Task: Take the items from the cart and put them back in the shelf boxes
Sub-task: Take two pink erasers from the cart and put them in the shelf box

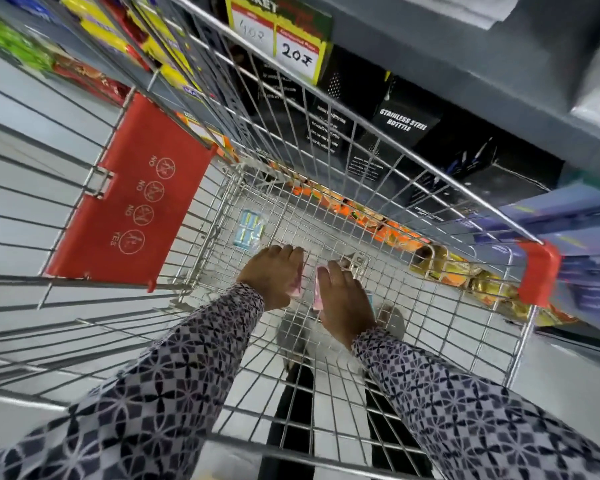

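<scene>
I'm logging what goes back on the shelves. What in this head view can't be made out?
- Pink items under the left hand and right hand: mostly covered by the hands, type unreadable.
- Blue pack on the cart floor: too small and blurred to read.
- Left price on the tag: faint, smeared.

Single head view: steep downward look from close above into silver wire shopping cart (326, 209), grey store shelving (465, 64) beyond.

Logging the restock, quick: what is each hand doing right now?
Left hand: closed on a pink packet low in the cart.
Right hand: closed on another pink packet.
</scene>
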A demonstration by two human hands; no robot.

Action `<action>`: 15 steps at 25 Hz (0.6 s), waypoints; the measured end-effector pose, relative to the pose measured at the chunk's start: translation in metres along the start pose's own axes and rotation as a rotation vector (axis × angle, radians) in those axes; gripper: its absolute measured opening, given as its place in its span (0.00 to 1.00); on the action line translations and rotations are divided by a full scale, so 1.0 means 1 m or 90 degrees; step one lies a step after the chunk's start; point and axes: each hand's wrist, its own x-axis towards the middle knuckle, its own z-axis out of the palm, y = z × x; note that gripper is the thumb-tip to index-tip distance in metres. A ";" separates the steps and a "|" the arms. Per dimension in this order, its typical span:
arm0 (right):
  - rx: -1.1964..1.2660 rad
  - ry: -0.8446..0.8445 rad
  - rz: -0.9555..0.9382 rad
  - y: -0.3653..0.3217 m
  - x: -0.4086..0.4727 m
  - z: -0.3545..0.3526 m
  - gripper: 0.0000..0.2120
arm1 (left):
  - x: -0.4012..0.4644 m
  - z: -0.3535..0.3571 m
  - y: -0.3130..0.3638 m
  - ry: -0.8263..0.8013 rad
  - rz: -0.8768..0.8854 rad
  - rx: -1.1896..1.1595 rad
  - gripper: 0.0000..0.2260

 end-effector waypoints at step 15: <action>0.373 0.468 -0.097 0.007 -0.290 -0.479 0.39 | -0.259 -0.464 0.210 0.445 0.177 -0.213 0.40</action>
